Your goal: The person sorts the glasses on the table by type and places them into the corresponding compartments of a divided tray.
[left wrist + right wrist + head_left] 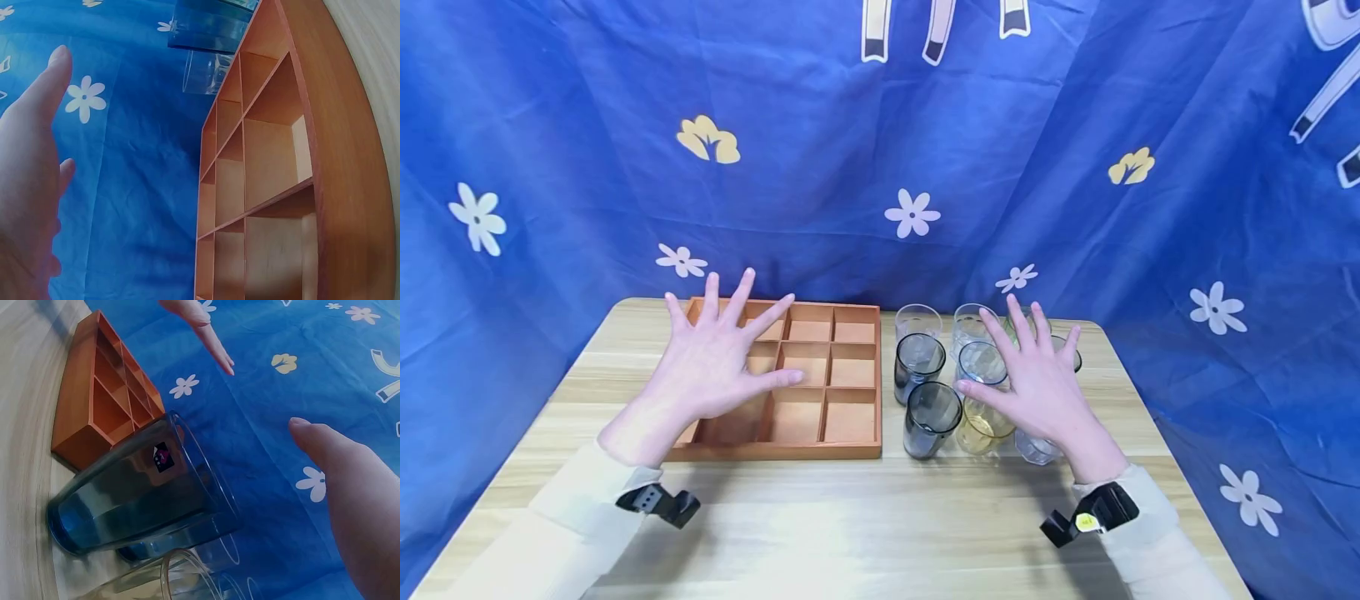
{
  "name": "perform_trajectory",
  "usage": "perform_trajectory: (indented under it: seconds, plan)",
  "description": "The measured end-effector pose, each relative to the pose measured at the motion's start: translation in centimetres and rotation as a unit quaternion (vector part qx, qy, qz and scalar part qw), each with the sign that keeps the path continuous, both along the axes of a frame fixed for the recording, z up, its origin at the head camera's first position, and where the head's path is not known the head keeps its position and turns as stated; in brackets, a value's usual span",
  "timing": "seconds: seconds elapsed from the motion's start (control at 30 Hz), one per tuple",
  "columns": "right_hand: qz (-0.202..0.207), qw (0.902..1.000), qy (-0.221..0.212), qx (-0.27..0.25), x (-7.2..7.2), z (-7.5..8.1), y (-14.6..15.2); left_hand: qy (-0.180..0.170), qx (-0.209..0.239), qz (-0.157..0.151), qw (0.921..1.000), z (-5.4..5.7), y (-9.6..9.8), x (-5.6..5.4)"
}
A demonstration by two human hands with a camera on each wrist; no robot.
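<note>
My left hand (711, 362) hovers with spread fingers over the wooden compartment box (775, 451), hiding part of its left side. The visible compartments hold nothing. Over a group of drinking glasses my right hand (1041, 383) is held up, fingers spread, touching none that I can see. A dark grey glass (932, 421) stands at the front, with another dark glass (917, 367) behind it. Beside them are a yellowish glass (981, 429) and several clear ones, such as the back-left clear glass (917, 321). My right hand partly covers the glasses at the right.
A light wooden table (820, 525) carries the box on the left and the glasses on the right. Blue curtain (820, 167) with flowers hangs behind and at both sides. A black wrist strap (658, 504) sits on the left sleeve, another strap (1093, 512) on the right.
</note>
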State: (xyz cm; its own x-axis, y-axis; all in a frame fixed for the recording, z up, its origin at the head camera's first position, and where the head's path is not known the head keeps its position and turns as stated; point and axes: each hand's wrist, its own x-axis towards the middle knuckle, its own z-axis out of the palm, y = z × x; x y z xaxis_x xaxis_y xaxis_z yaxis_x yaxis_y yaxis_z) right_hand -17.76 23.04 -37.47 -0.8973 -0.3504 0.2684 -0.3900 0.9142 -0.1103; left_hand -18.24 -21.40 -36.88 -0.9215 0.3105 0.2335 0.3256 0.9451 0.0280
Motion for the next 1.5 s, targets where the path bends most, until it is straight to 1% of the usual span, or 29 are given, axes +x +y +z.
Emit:
perform_trajectory:
  seconds: [0.43,0.67,0.83,1.07,1.3,1.4,1.5]
  plan:
    - [0.005,0.9994,0.001,-0.033,0.9,0.4,0.0,-0.008,0.021,0.014,0.9997,0.3,-0.9,0.9]
    - [0.014,0.9985,-0.002,-0.052,1.3,0.3,0.2,-0.013,0.031,0.016,0.9993,0.0,-1.7,1.4]
    - [0.026,0.9957,-0.02,-0.087,1.9,0.3,0.0,-0.014,0.036,0.019,0.9991,-0.3,-2.4,1.8]
    - [0.046,0.9887,-0.026,-0.14,2.5,0.3,-0.4,-0.023,0.05,0.032,0.998,-0.6,-3.5,2.6]
    - [0.051,0.9786,-0.05,-0.193,3.3,0.1,-0.8,-0.037,0.076,0.045,0.9954,-0.9,-4.5,3.2]
    - [0.056,0.9729,-0.059,-0.217,3.5,-0.2,-1.0,-0.041,0.089,0.051,0.9939,-1.2,-5.0,3.5]
    - [0.066,0.9637,-0.071,-0.249,3.9,-0.6,-1.3,-0.039,0.103,0.054,0.9925,-1.5,-5.5,3.8]
